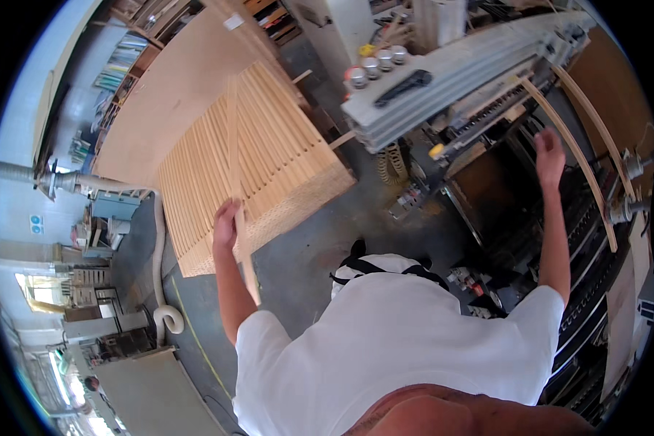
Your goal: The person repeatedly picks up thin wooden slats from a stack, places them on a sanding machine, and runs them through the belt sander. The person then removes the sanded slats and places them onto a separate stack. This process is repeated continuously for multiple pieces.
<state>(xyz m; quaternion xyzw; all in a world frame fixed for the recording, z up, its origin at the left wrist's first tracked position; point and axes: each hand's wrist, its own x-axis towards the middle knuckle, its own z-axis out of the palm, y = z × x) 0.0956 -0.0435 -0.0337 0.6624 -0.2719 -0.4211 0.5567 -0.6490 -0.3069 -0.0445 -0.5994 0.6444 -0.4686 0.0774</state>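
Observation:
My left hand (226, 224) is closed around a long, thin wooden strip (232, 145). The strip lies slantwise over a large stack of pale wooden strips (283, 131) and sticks out past its near edge. On the right, my right hand (550, 158) is raised beside a machine, its fingers slightly bent and nothing visible in them. Just right of that hand, a curved-looking wooden strip (578, 156) rests on the machine, with a second wooden strip (596, 116) farther right.
A grey metal machine beam (458, 76) runs along the far right, carrying several round silver-topped items (378, 64) and a black tool (403, 87). Behind the stack leans a big wooden board (174, 94). A pale hose (160, 254) drops to the floor at left. Another person (92, 384) is far left.

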